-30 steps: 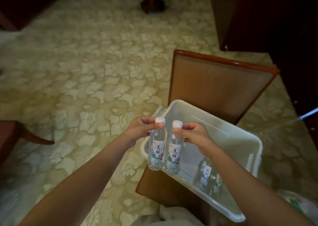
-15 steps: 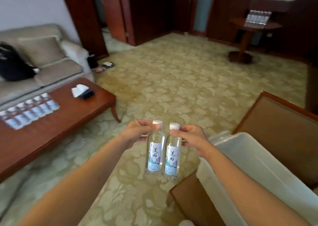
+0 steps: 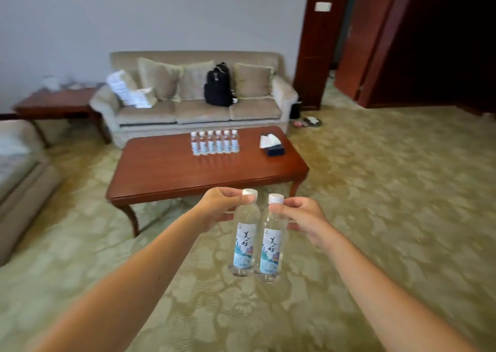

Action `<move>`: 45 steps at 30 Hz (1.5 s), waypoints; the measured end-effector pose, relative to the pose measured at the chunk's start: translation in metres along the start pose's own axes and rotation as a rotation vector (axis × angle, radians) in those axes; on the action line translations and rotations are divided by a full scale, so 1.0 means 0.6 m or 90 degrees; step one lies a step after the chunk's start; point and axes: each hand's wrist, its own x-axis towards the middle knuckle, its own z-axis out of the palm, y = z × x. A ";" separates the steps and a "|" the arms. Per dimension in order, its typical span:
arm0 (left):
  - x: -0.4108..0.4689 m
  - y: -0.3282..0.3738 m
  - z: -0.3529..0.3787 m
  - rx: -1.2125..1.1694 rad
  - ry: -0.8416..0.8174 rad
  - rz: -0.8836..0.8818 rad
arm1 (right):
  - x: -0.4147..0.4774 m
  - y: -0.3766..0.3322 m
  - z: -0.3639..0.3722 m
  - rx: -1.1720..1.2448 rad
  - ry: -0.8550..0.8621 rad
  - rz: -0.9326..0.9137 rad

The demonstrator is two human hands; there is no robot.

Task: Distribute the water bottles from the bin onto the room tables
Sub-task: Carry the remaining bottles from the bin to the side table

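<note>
Gripping one water bottle (image 3: 244, 240) each by the neck — both hands (image 3: 218, 208) clenched — bottles touching.

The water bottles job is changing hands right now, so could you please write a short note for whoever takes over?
Left hand: holds the left bottle by its neck, upright, in the air.
Right hand: holds the right bottle the same way; the two hang side by side.
Done: a row of bottles stands on the coffee table ahead, beside a tissue box.
Left: set these two down on a table. The side table by the sofa shows no bottles that I can make out. The bin is out of view.
</note>
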 end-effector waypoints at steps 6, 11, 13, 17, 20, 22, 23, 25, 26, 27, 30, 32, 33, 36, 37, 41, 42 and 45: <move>0.009 0.007 -0.101 -0.041 0.142 0.006 | 0.111 -0.062 0.091 -0.062 -0.142 -0.053; 0.016 0.024 -0.162 -0.090 0.249 0.020 | 0.189 -0.131 0.157 -0.106 -0.252 -0.105; 0.017 0.031 -0.183 -0.092 0.290 0.027 | 0.213 -0.158 0.183 -0.113 -0.293 -0.125; 0.010 0.039 -0.223 -0.108 0.368 0.033 | 0.245 -0.199 0.236 -0.136 -0.368 -0.161; 0.004 0.037 -0.252 -0.123 0.422 0.031 | 0.266 -0.218 0.278 -0.142 -0.421 -0.167; 0.000 0.035 -0.272 -0.132 0.455 0.032 | 0.276 -0.229 0.306 -0.148 -0.445 -0.173; -0.002 0.034 -0.283 -0.137 0.465 0.033 | 0.280 -0.236 0.320 -0.147 -0.461 -0.174; -0.005 0.030 -0.305 -0.144 0.482 0.030 | 0.288 -0.244 0.349 -0.141 -0.489 -0.166; -0.006 0.028 -0.317 -0.146 0.490 0.027 | 0.294 -0.247 0.365 -0.141 -0.501 -0.163; -0.007 0.025 -0.329 -0.148 0.497 0.024 | 0.298 -0.250 0.381 -0.138 -0.509 -0.157; -0.008 0.013 -0.382 -0.162 0.522 0.018 | 0.315 -0.260 0.440 -0.142 -0.530 -0.150; -0.008 0.004 -0.425 -0.165 0.533 0.014 | 0.325 -0.270 0.487 -0.142 -0.538 -0.159; -0.009 -0.001 -0.449 -0.166 0.539 0.013 | 0.330 -0.274 0.512 -0.139 -0.542 -0.161; -0.010 -0.016 -0.533 -0.163 0.552 0.012 | 0.349 -0.285 0.601 -0.137 -0.544 -0.160; -0.010 -0.021 -0.564 -0.160 0.551 0.013 | 0.354 -0.289 0.632 -0.137 -0.541 -0.160; -0.015 -0.030 -0.703 -0.157 0.540 0.018 | 0.375 -0.314 0.766 -0.124 -0.517 -0.168; -0.018 -0.031 -0.738 -0.156 0.538 0.017 | 0.379 -0.321 0.800 -0.118 -0.512 -0.164; -0.026 -0.036 -0.840 -0.150 0.521 0.024 | 0.388 -0.344 0.894 -0.097 -0.517 -0.153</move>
